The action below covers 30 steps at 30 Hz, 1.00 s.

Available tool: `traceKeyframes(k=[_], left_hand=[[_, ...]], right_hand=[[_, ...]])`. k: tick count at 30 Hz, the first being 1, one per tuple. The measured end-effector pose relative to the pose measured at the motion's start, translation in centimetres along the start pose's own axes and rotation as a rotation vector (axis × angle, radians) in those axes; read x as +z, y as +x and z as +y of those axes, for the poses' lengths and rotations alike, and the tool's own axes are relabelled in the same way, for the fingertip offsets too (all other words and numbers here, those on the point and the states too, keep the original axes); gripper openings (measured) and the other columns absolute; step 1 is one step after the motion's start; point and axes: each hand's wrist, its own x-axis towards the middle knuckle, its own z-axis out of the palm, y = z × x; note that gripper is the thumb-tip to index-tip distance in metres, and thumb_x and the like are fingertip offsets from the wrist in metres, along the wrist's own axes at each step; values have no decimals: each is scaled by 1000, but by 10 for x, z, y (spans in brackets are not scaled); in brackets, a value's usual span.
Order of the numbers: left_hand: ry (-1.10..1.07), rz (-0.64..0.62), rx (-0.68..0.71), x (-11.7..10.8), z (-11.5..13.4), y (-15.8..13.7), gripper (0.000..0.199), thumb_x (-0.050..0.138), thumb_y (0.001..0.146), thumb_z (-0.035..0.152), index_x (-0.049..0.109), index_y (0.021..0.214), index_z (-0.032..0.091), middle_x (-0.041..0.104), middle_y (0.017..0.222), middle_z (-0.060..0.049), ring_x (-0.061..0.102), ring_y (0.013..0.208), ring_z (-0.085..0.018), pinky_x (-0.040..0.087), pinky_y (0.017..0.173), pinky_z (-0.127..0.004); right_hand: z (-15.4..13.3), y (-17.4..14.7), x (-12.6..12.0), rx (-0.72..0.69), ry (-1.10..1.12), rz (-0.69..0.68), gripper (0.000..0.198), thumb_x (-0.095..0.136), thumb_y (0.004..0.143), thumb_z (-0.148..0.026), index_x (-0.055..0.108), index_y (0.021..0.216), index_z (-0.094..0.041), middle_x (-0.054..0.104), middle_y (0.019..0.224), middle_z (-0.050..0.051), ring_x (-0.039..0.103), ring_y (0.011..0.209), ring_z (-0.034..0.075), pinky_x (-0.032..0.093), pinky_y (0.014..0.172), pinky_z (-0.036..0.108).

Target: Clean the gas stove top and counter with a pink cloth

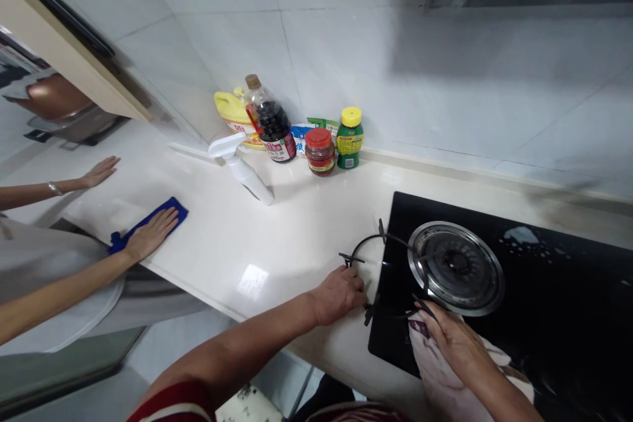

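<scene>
Holding one pot stand off its burner, foam left on the glass

At the near left edge of the hob (544, 336), the left hand (340, 295) curls its fingers round one pot stand (382, 231); the right hand (457, 336) clasps one patterned cloth (435, 376), and whether it also pinches the metal I cannot tell. The stand straddles that edge, already off the one burner (455, 267) in view. On the hob's far side one foam patch (520, 235) with drops is unwiped, so wiping looks only partly done. Beyond the hob's left edge: one spray bottle (244, 175), one red-lidded jar (320, 153), one green bottle (350, 138), one dark sauce bottle (271, 122), one yellow jug (230, 109), at least two packets (299, 138). Well left of the hob, a co-worker's two hands (153, 234), one flat on one blue cloth (180, 210).
</scene>
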Motion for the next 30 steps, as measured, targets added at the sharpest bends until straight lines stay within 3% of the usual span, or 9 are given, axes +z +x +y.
traceKeyframes(k=[12,19,23,30], left_hand=[[-43,19,-8,-4,2,-2,11,60,98,25,70,91,23,68,94,-4,53,98,-21,41,81,-36],[-54,16,-15,-7,2,0,17,61,98,28,67,84,23,69,89,-2,53,94,-20,39,78,-37],[-62,8,-24,-10,2,1,16,62,97,24,67,83,23,67,85,-1,53,94,-20,38,78,-36],[-79,1,-20,-14,0,1,12,61,98,24,69,90,25,67,87,-1,54,99,-20,41,86,-34]], right_hand=[[-22,1,-6,-3,-127,38,42,38,103,-49,73,118,-30,74,121,7,73,103,25,61,84,36],[-17,2,-2,-85,-133,103,41,38,104,-43,73,118,-27,76,114,8,75,100,24,62,87,37],[-15,3,0,-111,-104,106,43,38,104,-42,73,121,-25,77,117,9,74,109,26,60,97,41],[-20,3,-1,-78,-97,66,46,34,106,-44,73,122,-24,77,121,10,73,112,27,59,98,44]])
